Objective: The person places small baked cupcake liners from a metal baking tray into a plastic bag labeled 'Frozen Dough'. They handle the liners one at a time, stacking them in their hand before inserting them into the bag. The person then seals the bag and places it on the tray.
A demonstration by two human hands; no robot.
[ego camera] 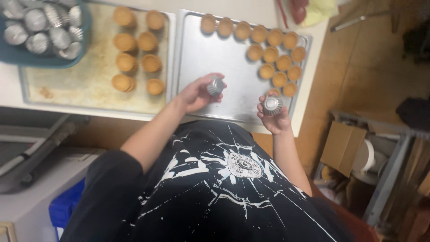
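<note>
My left hand (197,93) grips a small fluted metal tart mould (216,85) over the bare part of a silver baking tray (210,54). My right hand (274,117) holds a second fluted metal mould (272,104) near the tray's front right corner. Several golden tart shells (277,58) lie in rows on the right side and far edge of this tray. A second, stained tray (89,80) to the left carries two columns of stacked tart shells (136,49).
A teal basin (42,31) full of empty metal moulds sits at the far left of the white counter (9,89). Right of the counter stand a cardboard box (342,148) and a metal rack (394,152). A blue bin (65,206) is low on the left.
</note>
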